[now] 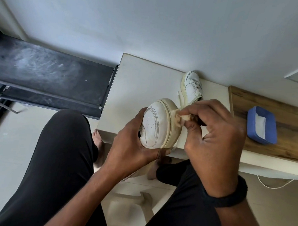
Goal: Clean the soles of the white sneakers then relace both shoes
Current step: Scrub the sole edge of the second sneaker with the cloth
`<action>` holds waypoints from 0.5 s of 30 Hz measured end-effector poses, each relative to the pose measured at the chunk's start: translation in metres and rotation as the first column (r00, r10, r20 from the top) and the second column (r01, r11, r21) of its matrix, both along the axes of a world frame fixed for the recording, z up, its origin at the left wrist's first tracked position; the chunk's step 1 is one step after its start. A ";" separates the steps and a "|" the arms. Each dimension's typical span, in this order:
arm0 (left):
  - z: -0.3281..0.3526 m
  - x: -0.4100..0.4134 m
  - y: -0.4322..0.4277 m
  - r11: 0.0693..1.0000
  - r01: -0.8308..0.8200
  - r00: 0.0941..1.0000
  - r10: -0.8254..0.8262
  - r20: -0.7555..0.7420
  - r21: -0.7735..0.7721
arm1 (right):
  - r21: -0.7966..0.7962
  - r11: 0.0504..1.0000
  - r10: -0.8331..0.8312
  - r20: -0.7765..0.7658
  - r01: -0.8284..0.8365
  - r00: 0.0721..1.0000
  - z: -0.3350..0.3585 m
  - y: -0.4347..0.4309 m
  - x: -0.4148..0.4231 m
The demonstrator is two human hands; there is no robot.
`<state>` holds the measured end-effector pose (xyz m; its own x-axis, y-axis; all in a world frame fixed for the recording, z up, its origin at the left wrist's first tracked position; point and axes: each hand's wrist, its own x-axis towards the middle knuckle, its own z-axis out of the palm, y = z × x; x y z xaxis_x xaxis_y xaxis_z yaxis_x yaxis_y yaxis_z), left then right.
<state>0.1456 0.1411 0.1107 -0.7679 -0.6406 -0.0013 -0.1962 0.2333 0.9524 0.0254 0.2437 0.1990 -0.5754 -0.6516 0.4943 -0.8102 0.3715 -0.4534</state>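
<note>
The left hand (pixel 134 146) is gripping a white shoe (pixel 154 123) just above the near edge of the table (pixel 137 81), with its thumb lying across the toe and its fingers curling under the near side. The shoe is being held up with its perforated toe cap facing the camera and its cream sole rim turned to the right.

The right hand (pixel 217 133) is pinching a crumpled, beige-stained cloth (pixel 178 118) between thumb and fingertips and pressing it against that sole rim. A black band (pixel 230 196) is sitting on the right wrist.

The second shoe (pixel 192 85) is lying on the table at the far side, next to the wall, just beyond the held shoe, with its laces showing.

A blue tray (pixel 261 140) with something white inside is resting to the right, on the wooden part of the table, apart from both hands. A black treadmill (pixel 44 70) is standing on the floor to the left.

The person is sitting with legs in dark trousers spread to either side of the table's near corner.
</note>
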 end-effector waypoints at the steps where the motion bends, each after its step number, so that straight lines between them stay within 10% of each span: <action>1: -0.001 0.000 0.000 1.000 0.015 1.000 -0.015 0.004 -0.016 | -0.004 1.000 -0.020 -0.008 0.020 1.000 0.001 0.000 -0.002; 15: -0.013 0.002 0.001 0.988 0.037 0.997 -0.027 0.070 -0.151 | 0.090 0.993 0.079 0.025 -0.081 0.997 0.006 0.010 0.001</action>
